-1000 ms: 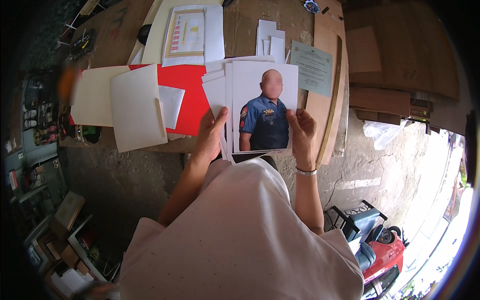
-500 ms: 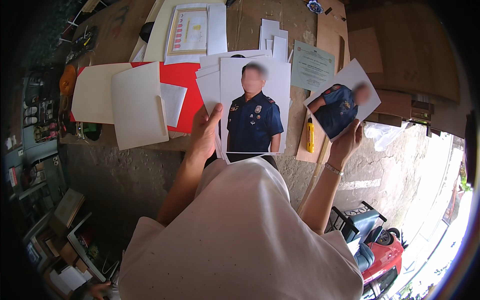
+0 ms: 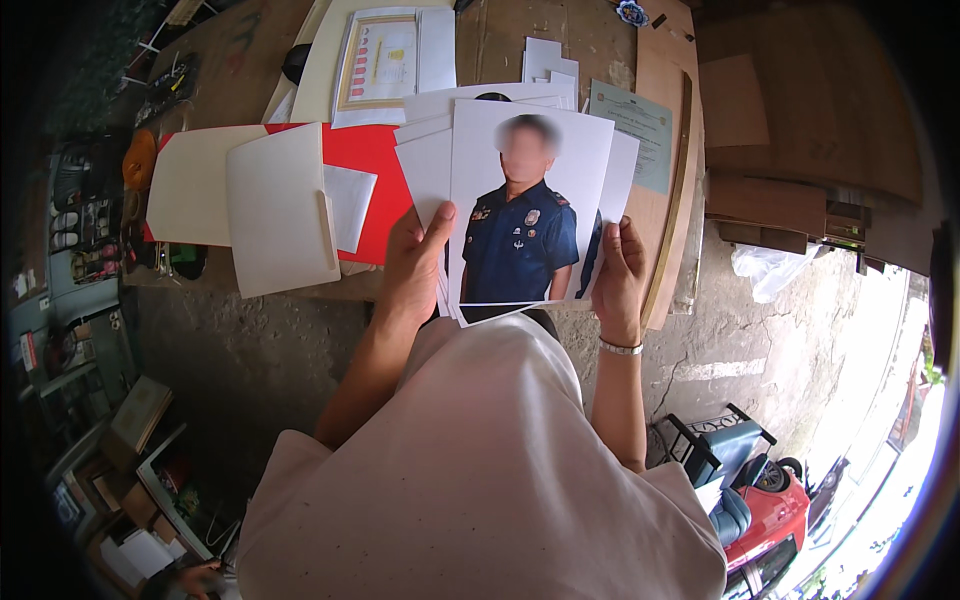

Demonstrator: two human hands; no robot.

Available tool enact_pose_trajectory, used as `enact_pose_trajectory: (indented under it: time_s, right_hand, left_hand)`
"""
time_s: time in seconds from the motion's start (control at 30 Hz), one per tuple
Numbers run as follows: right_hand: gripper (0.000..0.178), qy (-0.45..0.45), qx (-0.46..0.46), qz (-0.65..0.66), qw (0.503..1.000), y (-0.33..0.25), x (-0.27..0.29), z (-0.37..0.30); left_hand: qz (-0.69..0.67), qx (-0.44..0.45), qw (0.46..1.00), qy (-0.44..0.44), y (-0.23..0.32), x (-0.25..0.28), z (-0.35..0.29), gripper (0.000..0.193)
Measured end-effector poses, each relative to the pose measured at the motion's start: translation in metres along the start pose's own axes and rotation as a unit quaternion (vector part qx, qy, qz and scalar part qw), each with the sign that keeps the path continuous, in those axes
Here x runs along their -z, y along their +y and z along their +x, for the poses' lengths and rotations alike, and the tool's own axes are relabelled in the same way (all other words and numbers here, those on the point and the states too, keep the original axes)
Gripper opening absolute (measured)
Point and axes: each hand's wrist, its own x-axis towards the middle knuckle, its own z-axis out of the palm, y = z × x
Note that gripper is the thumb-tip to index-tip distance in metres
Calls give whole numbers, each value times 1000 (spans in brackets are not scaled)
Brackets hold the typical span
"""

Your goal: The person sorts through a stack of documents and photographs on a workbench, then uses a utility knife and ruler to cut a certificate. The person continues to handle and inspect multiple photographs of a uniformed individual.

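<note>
While fanned above the table edge, photo stack (image 3: pixel 520 215) between left hand (image 3: pixel 412 268) and right hand (image 3: pixel 618 270), both clasped on it.

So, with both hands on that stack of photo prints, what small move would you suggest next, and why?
Probably square the stack of prints first: the sheets behind the top one are fanned and stick out unevenly, while the left hand and right hand already hold opposite edges.

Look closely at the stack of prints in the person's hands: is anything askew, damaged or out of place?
The stack of photo prints is not squared: sheets fan out behind the top print, corners poking past its left, right and bottom edges. The left hand and right hand grip its sides. No tears or creases show.
</note>
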Motion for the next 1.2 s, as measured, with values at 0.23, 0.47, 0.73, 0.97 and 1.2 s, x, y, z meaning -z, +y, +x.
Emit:
enact_pose_trajectory:
  time_s: [0.23, 0.47, 0.73, 0.97, 1.2]
  right_hand:
    - [16, 1, -3, -1, 1000, -11, -18, -4]
    - [17, -36, -29, -38, 998, -2, -2, -4]
    - [36, 46, 25, -196, 979, 12, -11, 0]
    - [20, 83, 0, -129, 988, 42, 18, 22]
    - [29, 240, 153, -341, 896, 11, 165, 149]
  left_hand:
    - [8, -9, 1000, -16, 6, -1, -2, 24]
    - [1, -18, 1000, 6, -8, -2, -1, 20]
    - [19, -7, 997, 71, -44, -3, 3, 22]
    - [8, 5, 996, 91, -72, 26, 10, 26]
    - [-74, 11, 982, 175, -78, 102, 6, 23]
